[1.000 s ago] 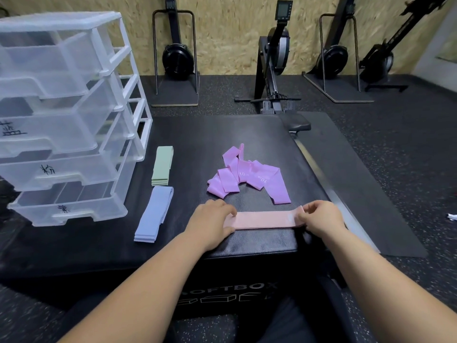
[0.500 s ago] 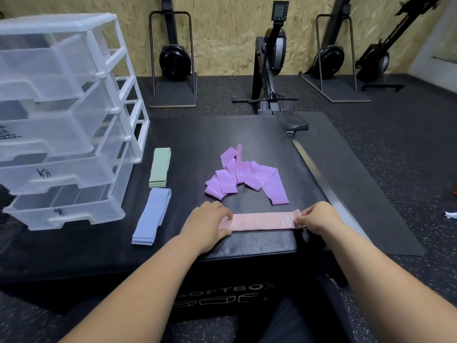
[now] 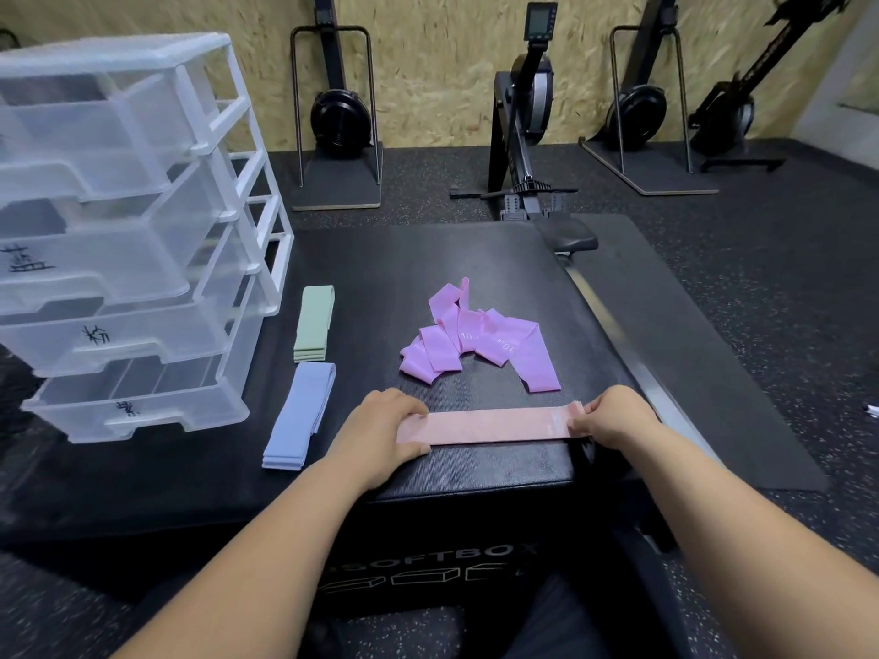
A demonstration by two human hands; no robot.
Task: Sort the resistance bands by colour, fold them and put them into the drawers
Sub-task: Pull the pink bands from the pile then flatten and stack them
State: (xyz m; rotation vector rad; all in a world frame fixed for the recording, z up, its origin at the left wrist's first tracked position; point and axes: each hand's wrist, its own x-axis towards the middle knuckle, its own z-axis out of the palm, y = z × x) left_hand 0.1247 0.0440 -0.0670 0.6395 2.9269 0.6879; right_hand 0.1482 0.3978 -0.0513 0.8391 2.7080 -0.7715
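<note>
At 6 o'clock, close to the near edge of the black soft box (image 3: 475, 478), a pink band (image 3: 490, 425) lies flat, stretched from 9 to 3 o'clock. The hands are well apart, one at each end of it. The left hand (image 3: 385, 435) covers the 9 o'clock end with curled fingers and its thumb along the near edge. The right hand (image 3: 613, 420) pinches the 3 o'clock end between thumb and fingers.

At 8 o'clock from the pink band lies a folded blue band stack (image 3: 299, 416), and just beyond it a folded green band stack (image 3: 314, 323). At 12 o'clock, a loose heap of purple bands (image 3: 480, 340) sits mid-box, unfolded.

At 10 o'clock stands a clear plastic drawer unit (image 3: 119, 230), its four drawers pulled partly open, with handwritten marks on the lower three fronts. Farther off, at 12 to 1 o'clock, a rowing machine (image 3: 523, 135) stands on the floor.
</note>
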